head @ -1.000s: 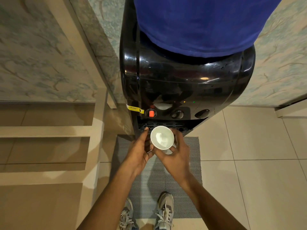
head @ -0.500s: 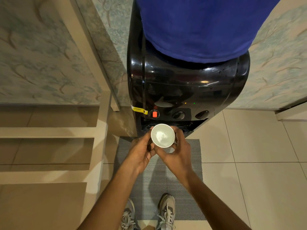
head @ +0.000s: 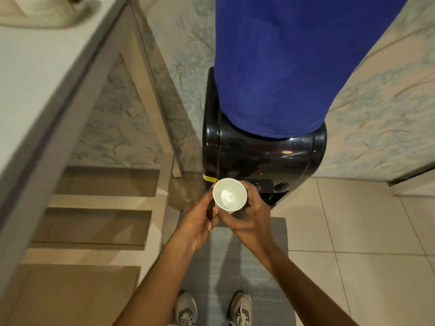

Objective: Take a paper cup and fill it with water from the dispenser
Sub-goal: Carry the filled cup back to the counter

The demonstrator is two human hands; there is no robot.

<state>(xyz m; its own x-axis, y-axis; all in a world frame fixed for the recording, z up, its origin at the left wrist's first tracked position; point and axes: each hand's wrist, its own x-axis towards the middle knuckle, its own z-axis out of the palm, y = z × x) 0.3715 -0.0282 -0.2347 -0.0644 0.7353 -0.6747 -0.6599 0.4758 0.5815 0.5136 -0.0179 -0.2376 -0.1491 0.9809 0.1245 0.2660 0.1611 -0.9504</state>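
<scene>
Head view showed the paper cup upright before the dispenser, the right hand wrapped round its wall, the left hand closed on its lower side. Thin and crushable, probably holding water, it wanted a gentle mid-wall hold. Since half a second earlier it had risen, hiding the red tap.
</scene>
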